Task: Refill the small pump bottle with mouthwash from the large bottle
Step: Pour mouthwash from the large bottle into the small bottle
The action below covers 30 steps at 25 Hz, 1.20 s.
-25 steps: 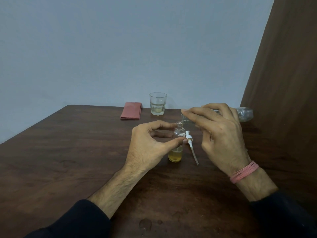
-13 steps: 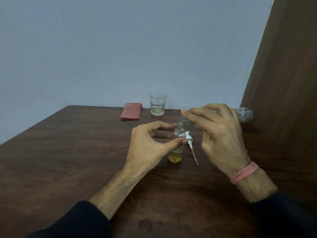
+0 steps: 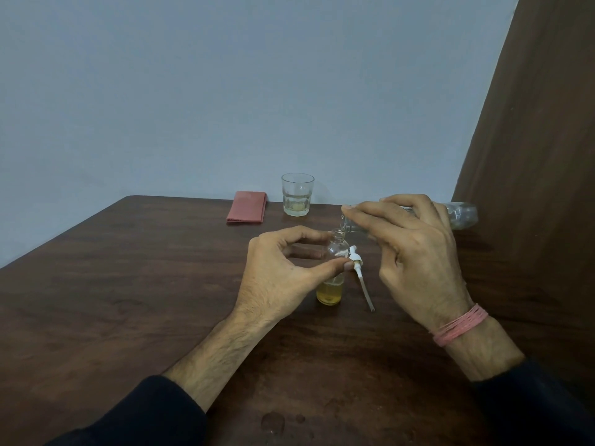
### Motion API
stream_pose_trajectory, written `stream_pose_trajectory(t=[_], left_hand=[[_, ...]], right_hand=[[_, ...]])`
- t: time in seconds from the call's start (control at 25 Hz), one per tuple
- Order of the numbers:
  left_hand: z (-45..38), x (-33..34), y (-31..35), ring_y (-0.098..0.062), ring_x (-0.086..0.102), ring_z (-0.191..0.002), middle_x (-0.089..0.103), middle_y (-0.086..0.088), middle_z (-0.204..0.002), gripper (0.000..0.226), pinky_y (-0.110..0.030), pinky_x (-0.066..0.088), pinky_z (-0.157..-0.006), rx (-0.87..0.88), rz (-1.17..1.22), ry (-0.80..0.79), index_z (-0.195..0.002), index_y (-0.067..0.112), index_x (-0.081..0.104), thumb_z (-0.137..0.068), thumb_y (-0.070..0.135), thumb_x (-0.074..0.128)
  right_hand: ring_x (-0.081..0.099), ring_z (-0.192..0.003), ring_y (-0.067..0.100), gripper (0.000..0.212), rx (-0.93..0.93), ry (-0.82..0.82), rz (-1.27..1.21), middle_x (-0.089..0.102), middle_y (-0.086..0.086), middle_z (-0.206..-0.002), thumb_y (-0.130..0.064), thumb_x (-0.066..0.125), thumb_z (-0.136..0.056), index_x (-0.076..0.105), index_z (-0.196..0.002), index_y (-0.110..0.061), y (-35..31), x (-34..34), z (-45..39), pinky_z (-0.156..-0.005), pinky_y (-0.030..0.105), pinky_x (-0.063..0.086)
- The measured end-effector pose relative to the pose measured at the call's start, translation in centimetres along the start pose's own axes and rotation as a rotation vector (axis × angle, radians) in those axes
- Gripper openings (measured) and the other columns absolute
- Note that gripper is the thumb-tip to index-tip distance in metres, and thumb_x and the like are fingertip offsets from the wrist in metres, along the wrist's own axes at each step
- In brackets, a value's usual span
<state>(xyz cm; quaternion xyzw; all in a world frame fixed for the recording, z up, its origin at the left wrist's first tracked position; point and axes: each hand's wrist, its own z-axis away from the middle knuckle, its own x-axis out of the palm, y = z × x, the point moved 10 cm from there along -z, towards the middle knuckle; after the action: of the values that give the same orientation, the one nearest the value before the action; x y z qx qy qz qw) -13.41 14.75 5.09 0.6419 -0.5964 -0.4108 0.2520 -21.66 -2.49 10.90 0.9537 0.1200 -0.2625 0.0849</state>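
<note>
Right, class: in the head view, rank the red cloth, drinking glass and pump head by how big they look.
1. Red cloth
2. Drinking glass, close to the cloth
3. Pump head, clearly slimmest, though nearer the camera

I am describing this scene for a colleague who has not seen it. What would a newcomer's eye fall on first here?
First, the two hands at the middle of the dark wooden table: the right hand tips a clear large bottle over the open neck of the small bottle, which the left hand steadies. Yellow liquid fills only the small bottle's bottom; its white pump lies beside it. Behind stand a glass and a folded pink cloth.
</note>
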Motion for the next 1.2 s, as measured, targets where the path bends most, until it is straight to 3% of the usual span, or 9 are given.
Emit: stream_pose_trajectory(t=[0.8, 1.2], left_hand=[[0.01, 0.01, 0.48, 0.006, 0.084, -0.091, 0.087, 0.024, -0.101, 0.042, -0.021, 0.07, -0.083, 0.018, 0.011, -0.002, -0.103, 0.043, 0.085, -0.067, 0.044, 0.107], [0.03, 0.0, 0.27, 0.004, 0.085, -0.092, 0.088, 0.022, -0.102, 0.043, -0.024, 0.071, -0.085, 0.008, 0.011, -0.002, -0.105, 0.039, 0.087, -0.067, 0.044, 0.107]], right_hand=[[0.061, -0.12, 0.029, 0.075, 0.004, -0.006, -0.003, 0.074, -0.012, -0.134, 0.012, 0.078, -0.079, 0.071, -0.143, -0.027, 0.04, -0.05, -0.04, -0.099, 0.046, 0.042], [0.06, -0.12, 0.029, 0.076, 0.009, -0.005, -0.005, 0.074, -0.013, -0.134, 0.012, 0.078, -0.078, 0.071, -0.143, -0.027, 0.04, -0.02, -0.06, -0.1, 0.046, 0.041]])
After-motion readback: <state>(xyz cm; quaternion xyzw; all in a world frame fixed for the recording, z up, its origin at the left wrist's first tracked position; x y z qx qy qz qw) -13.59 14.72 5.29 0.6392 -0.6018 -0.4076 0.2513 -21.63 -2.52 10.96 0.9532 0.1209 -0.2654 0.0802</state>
